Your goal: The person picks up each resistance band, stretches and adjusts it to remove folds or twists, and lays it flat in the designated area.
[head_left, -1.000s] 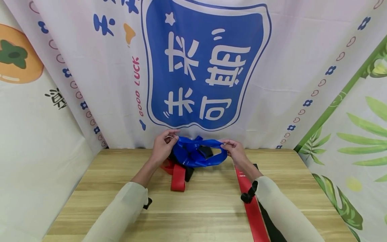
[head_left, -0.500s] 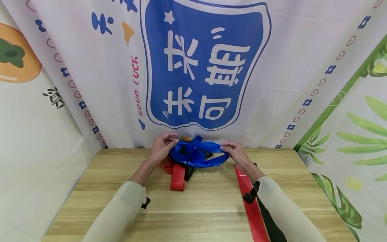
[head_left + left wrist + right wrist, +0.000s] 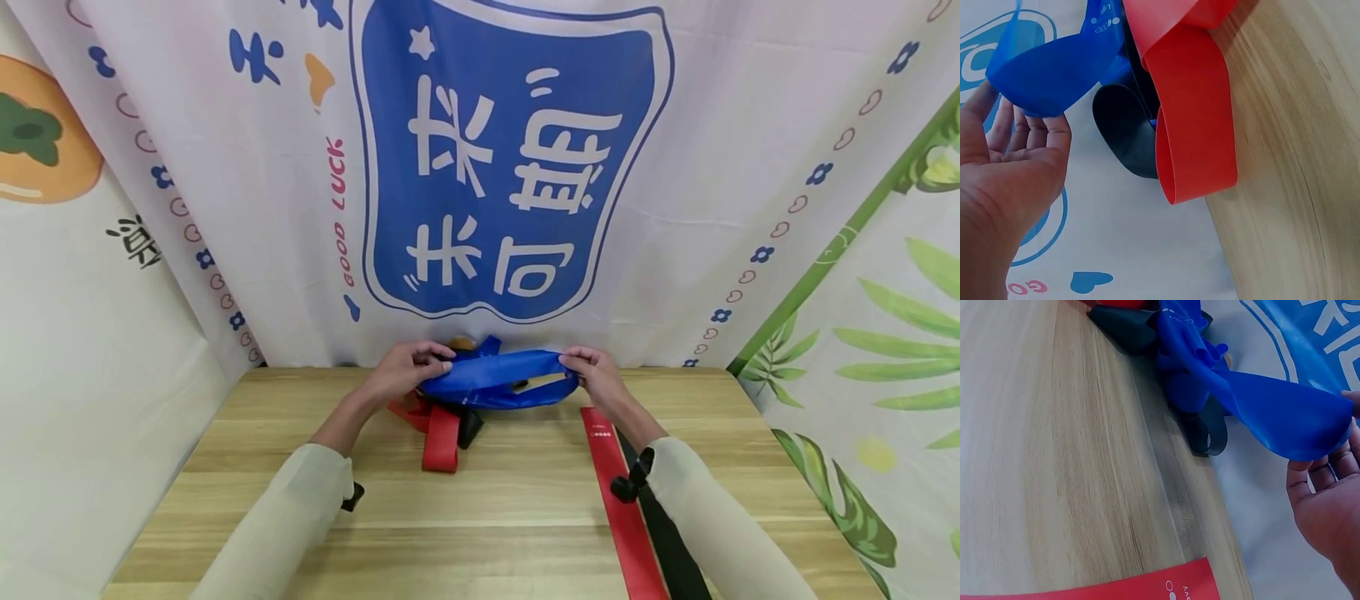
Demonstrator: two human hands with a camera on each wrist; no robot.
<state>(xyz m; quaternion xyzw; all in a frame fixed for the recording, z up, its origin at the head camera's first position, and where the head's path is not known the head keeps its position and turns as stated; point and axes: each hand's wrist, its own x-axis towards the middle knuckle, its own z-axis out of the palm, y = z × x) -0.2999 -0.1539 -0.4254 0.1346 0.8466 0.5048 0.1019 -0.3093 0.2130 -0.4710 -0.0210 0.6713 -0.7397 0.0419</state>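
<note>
A blue resistance band loop point(image 3: 506, 367) with small white print spans the two hands at the table's far edge. My left hand point(image 3: 401, 371) pinches its left part between thumb and fingers; in the left wrist view the blue band point(image 3: 1054, 69) curves over the fingers. At the loop's other end, my right hand point(image 3: 597, 379) pinches the band, also seen in the right wrist view as a wide blue strip point(image 3: 1297, 419). Beneath and left of the loop lie a folded red band point(image 3: 442, 442) and a black band point(image 3: 470, 427), partly hidden by it.
On the right, a flat red band point(image 3: 622, 508) runs toward the front edge alongside a black band point(image 3: 675, 546), partly under the right forearm. A small yellow-orange item point(image 3: 461, 342) shows behind the blue loop. A printed curtain point(image 3: 675, 275) hangs at the table's far edge.
The right hand has shifted slightly right, the left hand slightly down and left. Between them the blue loop has been drawn out longer, its upper strip straighter and flatter. The red bands stay put.
</note>
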